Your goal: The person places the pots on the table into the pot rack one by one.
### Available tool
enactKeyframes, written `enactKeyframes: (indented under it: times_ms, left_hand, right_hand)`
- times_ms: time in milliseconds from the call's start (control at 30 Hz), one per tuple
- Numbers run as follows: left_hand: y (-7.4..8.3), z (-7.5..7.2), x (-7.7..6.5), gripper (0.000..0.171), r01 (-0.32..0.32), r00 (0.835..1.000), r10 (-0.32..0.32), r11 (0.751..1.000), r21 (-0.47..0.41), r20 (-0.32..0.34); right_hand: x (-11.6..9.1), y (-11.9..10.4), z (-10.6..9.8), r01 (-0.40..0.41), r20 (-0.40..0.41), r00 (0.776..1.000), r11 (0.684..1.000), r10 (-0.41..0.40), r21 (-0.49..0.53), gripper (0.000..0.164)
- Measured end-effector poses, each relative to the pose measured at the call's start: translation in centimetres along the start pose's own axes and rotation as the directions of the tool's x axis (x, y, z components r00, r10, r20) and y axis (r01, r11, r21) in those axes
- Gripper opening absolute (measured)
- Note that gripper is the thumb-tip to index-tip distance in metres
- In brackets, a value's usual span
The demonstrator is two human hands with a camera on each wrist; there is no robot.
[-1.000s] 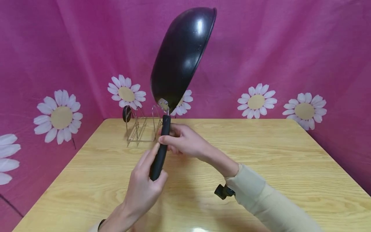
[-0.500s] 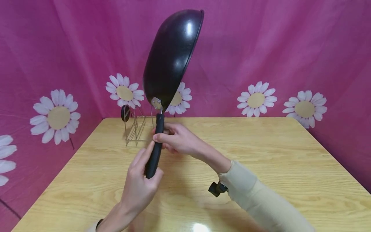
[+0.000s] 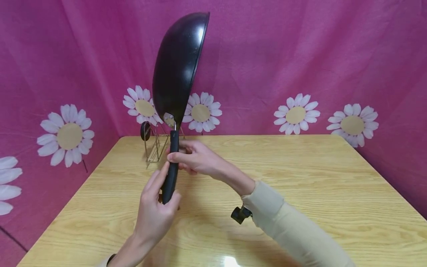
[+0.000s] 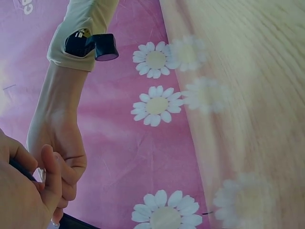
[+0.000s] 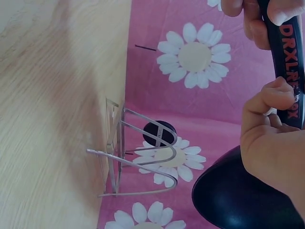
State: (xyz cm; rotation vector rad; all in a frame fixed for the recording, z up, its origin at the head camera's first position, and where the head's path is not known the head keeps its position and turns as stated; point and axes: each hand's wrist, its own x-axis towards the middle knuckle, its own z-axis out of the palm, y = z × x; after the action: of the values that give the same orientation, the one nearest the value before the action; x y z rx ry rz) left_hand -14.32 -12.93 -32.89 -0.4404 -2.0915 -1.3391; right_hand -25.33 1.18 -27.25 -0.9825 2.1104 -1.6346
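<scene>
Tilted slightly, a black wok (image 3: 176, 70) is held upright above the table, its bowl at the top and its rounded outside facing left. Its black handle (image 3: 170, 181) points down and joins the bowl at a riveted metal bracket. My left hand (image 3: 155, 211) grips the lower end of the handle. Higher up, my right hand (image 3: 203, 159) holds it between thumb and fingers. Red lettering on the handle (image 5: 289, 62) shows in the right wrist view, with the bowl (image 5: 243, 195) below. In the left wrist view the hands hide most of the handle.
A wire rack (image 3: 148, 148) stands at the back left of the wooden table (image 3: 300, 185), partly behind the wok handle. A round black disc (image 3: 145, 131) is at its left side. A pink curtain (image 3: 253, 55) with daisies surrounds the table.
Both hands have carried the wok leftward, towards the rack. The wok has become more upright and its rim has swung left. Both hands keep their grip on the handle.
</scene>
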Motion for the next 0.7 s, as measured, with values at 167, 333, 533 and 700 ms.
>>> enactKeyframes:
  times_ms: [167,333,533,700]
  left_hand:
    - [-0.1,-0.2,-0.1,0.071,0.052,0.999,-0.052,0.998,-0.035,0.003]
    - [-0.1,-0.5,-0.2,0.071,0.063,0.998,-0.063,0.998,-0.029,-0.004]
    - [0.0,-1.0,-0.2,0.072,0.124,0.992,-0.124,0.992,-0.009,0.003]
    - [-0.3,-1.3,-0.4,0.071,0.19,0.982,-0.19,0.982,0.011,0.01]
  right_hand:
    - [0.7,0.1,0.4,0.014,0.017,1.0,1.0,-0.015,0.006,0.024]
    - [1.1,0.1,0.7,0.007,0.047,0.999,1.0,-0.008,0.021,0.025]
    - [1.6,0.3,1.1,0.007,0.07,0.997,1.0,-0.009,0.025,0.024]
    - [1.9,0.6,1.4,0.001,0.095,0.995,1.0,-0.002,0.012,0.023]
